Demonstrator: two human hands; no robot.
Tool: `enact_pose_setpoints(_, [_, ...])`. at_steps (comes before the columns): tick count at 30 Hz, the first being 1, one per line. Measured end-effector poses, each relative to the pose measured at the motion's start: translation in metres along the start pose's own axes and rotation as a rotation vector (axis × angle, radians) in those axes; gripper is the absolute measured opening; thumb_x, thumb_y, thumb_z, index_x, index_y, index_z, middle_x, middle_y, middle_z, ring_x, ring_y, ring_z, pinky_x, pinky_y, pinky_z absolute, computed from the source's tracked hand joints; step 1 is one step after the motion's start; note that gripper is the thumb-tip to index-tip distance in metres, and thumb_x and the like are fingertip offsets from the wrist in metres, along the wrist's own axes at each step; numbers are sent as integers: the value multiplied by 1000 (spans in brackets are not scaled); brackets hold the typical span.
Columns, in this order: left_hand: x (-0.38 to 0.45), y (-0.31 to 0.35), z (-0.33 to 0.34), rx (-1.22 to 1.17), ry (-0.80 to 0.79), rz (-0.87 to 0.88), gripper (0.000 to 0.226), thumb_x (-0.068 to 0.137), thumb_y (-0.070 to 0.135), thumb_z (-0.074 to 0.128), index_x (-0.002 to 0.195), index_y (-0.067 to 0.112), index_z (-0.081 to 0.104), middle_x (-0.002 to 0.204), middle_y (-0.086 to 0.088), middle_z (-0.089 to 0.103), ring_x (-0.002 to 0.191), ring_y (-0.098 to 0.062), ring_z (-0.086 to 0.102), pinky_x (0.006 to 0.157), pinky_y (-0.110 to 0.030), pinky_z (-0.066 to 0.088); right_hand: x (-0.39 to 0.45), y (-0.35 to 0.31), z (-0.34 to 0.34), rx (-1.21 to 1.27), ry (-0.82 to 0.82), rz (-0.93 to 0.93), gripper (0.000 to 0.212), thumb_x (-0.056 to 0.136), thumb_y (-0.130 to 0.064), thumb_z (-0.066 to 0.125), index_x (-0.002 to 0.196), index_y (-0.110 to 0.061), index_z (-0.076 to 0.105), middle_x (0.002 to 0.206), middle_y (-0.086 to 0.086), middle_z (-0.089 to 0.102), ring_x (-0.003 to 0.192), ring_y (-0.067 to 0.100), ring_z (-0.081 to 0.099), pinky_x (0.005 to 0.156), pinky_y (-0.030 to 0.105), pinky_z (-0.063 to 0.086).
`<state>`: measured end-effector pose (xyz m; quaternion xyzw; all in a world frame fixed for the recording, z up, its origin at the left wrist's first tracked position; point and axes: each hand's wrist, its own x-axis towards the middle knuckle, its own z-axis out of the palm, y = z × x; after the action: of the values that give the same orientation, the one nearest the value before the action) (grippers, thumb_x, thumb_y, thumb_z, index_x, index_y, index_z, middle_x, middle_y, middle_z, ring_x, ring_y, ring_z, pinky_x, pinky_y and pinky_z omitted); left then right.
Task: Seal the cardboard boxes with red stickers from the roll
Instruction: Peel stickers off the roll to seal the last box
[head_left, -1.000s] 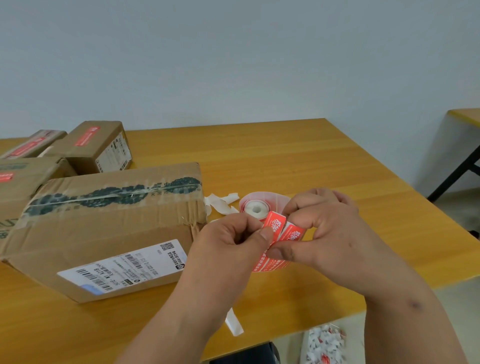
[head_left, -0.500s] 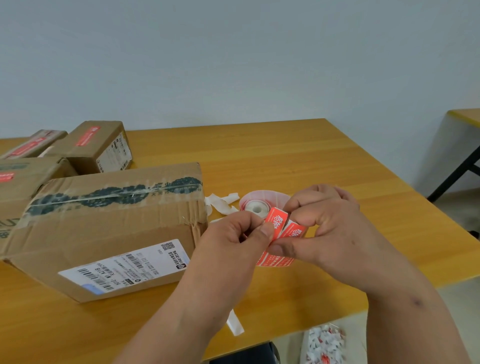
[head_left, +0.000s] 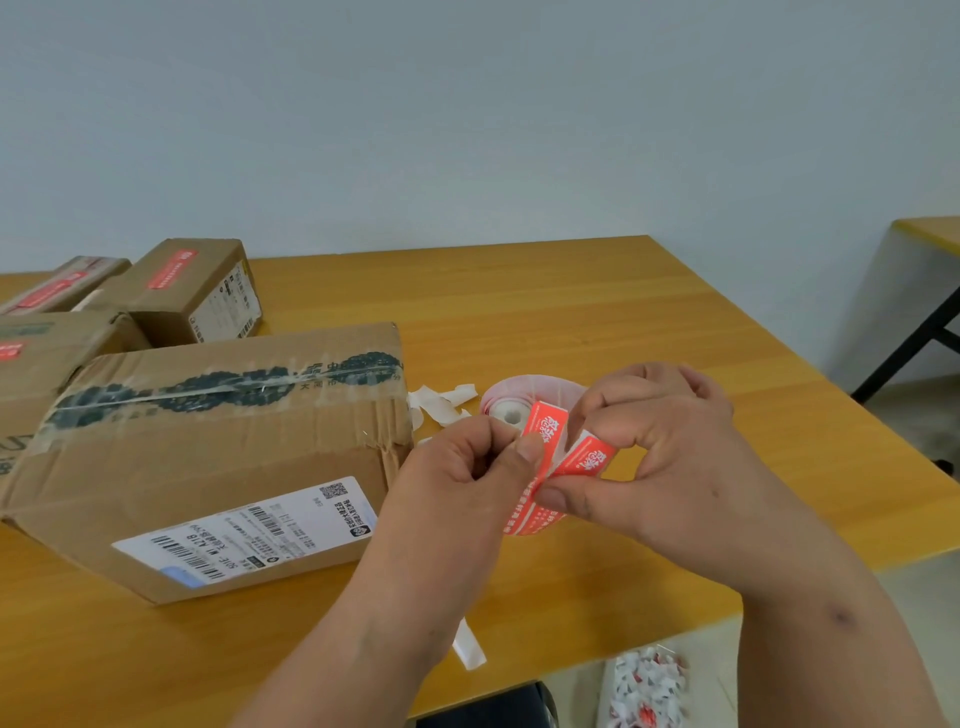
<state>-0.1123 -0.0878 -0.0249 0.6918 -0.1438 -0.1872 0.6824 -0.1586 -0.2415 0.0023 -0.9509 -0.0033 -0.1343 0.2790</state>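
Here the left hand pinches one small red printed paper sticker between thumb and forefinger, while the right hand pinches the neighbouring red sticker on its backing strip, both held just above the wooden surface. Thin and floppy, such a sticker will likely curl and cling to skin, so a corner is the best place to hold. Behind the hands lies the pink-edged sticker roll, beside white backing scraps. The large taped cardboard box sits just left, apparently unsealed.
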Motion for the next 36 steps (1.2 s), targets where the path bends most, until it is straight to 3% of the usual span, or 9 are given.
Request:
enact_pose_setpoints(4, [0, 1, -2, 7, -18, 26, 21, 88, 35, 62, 78, 18, 68, 78, -12, 69, 59, -12, 53, 52, -21, 42, 2, 0, -3, -1, -36, 31, 15, 63, -48, 80, 69, -36, 73, 98, -29, 57, 116, -2, 39, 112, 46, 2])
enact_pose_setpoints(8, [-3, 4, -6, 107, -44, 39, 28, 80, 50, 60, 80, 25, 74, 73, -6, 69, 56, -9, 51, 52, -18, 42, 2, -1, -3, 40, -28, 28, 11, 66, -46, 79, 68, -37, 73, 98, -29, 59, 117, -2, 40, 113, 43, 0])
enact_pose_setpoints(11, [-2, 3, -8, 165, -46, 51, 28, 83, 46, 61, 77, 21, 72, 76, -12, 67, 60, -13, 49, 56, -24, 42, 1, -3, -3, 65, -33, 15, 8, 67, -42, 80, 68, -42, 71, 97, -28, 60, 117, -1, 41, 113, 44, 1])
enact_pose_setpoints(14, [-3, 3, -5, 137, -16, 49, 28, 87, 40, 61, 74, 17, 71, 65, -12, 61, 52, -10, 41, 48, -17, 35, -1, -3, -2, 38, -27, -2, 13, 66, -41, 79, 64, -31, 71, 93, -27, 60, 115, 0, 43, 113, 45, 2])
enact_pose_setpoints(18, [-3, 4, 0, 4, 27, 3, 27, 85, 36, 63, 65, 17, 68, 44, 10, 49, 38, -3, 32, 40, -13, 28, -2, -4, -2, 4, 17, -11, 15, 62, -45, 67, 63, -30, 68, 94, -27, 59, 116, -2, 41, 112, 44, 2])
enact_pose_setpoints(22, [-3, 5, 1, -70, 36, -6, 28, 76, 42, 63, 65, 17, 69, 50, 7, 55, 38, -3, 36, 42, -14, 30, 0, -4, -1, -37, 45, 4, 18, 60, -51, 66, 63, -33, 68, 100, -29, 57, 117, -2, 38, 112, 46, 0])
enact_pose_setpoints(25, [-3, 4, 1, -29, 52, 37, 26, 81, 38, 64, 67, 16, 70, 55, 5, 60, 44, -3, 41, 45, -16, 34, 1, -3, -1, -18, 11, 32, 25, 58, -58, 69, 68, -35, 70, 103, -30, 56, 121, -2, 36, 112, 46, 0])
enact_pose_setpoints(31, [-3, 4, 4, 61, 100, 136, 26, 87, 26, 67, 65, 13, 67, 48, 10, 52, 46, -4, 35, 44, -13, 30, 6, -8, 2, 58, -46, 86, 25, 54, -51, 81, 57, -33, 65, 96, -24, 59, 120, -4, 38, 113, 45, 1])
enact_pose_setpoints(36, [-3, 4, -2, 113, 69, 111, 26, 85, 32, 66, 67, 14, 67, 47, 9, 42, 44, -5, 32, 42, -14, 29, 7, -7, 1, 89, -92, 94, 23, 56, -48, 82, 58, -31, 67, 92, -27, 59, 117, -7, 39, 113, 42, 2])
